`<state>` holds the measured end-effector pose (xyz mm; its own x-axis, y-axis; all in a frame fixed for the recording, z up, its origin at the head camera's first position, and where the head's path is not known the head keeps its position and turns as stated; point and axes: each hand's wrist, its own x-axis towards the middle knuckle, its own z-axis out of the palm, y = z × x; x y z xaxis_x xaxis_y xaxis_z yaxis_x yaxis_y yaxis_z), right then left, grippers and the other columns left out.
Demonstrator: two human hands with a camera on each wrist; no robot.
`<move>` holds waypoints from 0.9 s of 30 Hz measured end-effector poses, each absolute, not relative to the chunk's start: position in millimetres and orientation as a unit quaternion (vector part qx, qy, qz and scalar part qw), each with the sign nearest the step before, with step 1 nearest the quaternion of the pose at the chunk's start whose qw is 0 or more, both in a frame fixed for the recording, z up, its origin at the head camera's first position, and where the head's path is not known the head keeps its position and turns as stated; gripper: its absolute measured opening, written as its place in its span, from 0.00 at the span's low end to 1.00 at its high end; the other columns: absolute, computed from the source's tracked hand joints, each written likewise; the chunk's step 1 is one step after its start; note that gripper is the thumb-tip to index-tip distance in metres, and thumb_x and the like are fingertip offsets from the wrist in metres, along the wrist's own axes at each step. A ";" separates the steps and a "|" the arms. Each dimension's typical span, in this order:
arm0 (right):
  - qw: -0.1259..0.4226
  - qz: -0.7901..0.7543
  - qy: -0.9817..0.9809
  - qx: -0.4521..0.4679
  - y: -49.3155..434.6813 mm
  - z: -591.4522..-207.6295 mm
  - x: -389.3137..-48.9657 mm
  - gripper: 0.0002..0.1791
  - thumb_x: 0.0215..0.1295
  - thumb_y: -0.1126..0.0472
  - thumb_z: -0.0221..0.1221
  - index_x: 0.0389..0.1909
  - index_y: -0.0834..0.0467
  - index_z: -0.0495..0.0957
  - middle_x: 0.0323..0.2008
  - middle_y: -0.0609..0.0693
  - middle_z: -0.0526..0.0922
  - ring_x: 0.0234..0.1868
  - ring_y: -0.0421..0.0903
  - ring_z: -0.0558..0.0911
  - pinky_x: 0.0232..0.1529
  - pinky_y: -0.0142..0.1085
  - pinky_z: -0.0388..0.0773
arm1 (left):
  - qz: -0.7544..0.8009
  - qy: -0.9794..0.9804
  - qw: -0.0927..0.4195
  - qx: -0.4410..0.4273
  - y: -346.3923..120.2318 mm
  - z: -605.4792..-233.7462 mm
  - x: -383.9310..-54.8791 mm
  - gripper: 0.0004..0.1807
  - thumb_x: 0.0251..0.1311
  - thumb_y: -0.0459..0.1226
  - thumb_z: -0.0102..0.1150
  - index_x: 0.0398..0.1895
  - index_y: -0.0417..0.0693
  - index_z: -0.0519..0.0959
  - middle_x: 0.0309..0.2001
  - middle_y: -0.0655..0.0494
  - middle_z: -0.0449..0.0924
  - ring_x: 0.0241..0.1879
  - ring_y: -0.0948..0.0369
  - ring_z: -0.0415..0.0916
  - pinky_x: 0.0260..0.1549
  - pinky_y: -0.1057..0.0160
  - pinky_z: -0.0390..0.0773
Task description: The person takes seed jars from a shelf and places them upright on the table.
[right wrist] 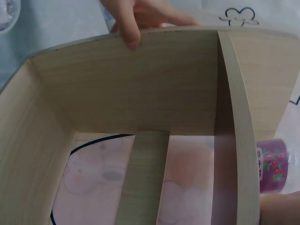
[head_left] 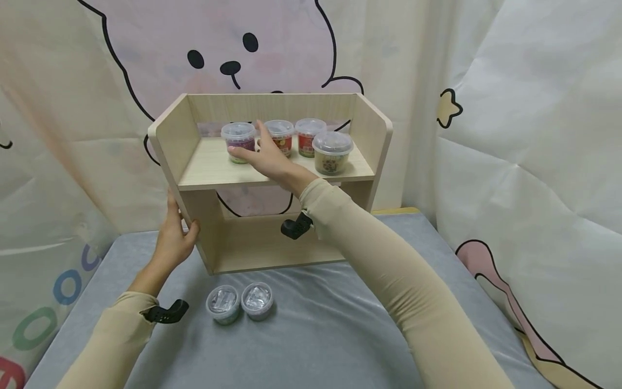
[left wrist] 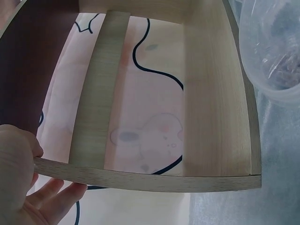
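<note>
A pale two-tier wooden shelf [head_left: 286, 243] stands on the table. My left hand [head_left: 174, 237] grips the edge of its left side panel, thumb on one face and fingers on the other; this shows in the left wrist view too. On the upper tier, my right hand [head_left: 277, 162] is at a lidded purple cup [head_left: 239, 132], thumb overlapping its front and fingers extended along its right side. The purple cup [right wrist: 273, 166] appears beside that hand in the right wrist view, with no fingers across it. Right of the hand stand two red-labelled cups [head_left: 311, 135] and a clear-lidded beige cup [head_left: 332, 154].
Two lidded clear tubs [head_left: 223, 303] [head_left: 257, 300] sit side by side on the blue-grey tablecloth [head_left: 316, 335] before the shelf. A printed curtain [head_left: 398, 81] hangs behind. The shelf's back is partly open, with a crossbar [left wrist: 101, 93].
</note>
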<state>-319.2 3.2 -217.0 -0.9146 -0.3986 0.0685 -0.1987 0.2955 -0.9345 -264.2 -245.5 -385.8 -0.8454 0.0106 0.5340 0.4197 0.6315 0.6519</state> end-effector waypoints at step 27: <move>0.049 -0.538 0.825 -0.167 -18.2 -222.9 -323.6 0.49 0.71 0.42 0.58 0.82 0.44 0.39 0.81 0.50 0.50 0.81 0.48 0.55 0.80 0.45 0.56 | -0.400 -0.874 0.252 -0.115 -243.4 -387.7 -262.3 0.52 0.64 0.24 0.49 0.82 0.57 0.31 0.72 0.27 0.59 0.62 0.27 0.70 0.36 0.42 0.83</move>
